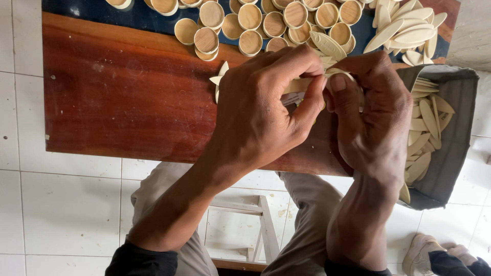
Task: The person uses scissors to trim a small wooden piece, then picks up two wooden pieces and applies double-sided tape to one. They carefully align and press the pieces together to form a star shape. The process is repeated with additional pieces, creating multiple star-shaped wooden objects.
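At the far middle of the bench (pixel 128 102), both hands' fingers (pixel 312 102) pinched shut on a pale petal-shaped flower piece (pixel 220 79); may well snap thin petals if squeezed harder.

We see our two bare hands, the left hand (pixel 255 117) and the right hand (pixel 371 115), with no rings, gloves or watch. Our forearms are bare up to dark sleeves (pixel 143 260) pushed back near the elbows. We wear light khaki trousers (pixel 302 230).
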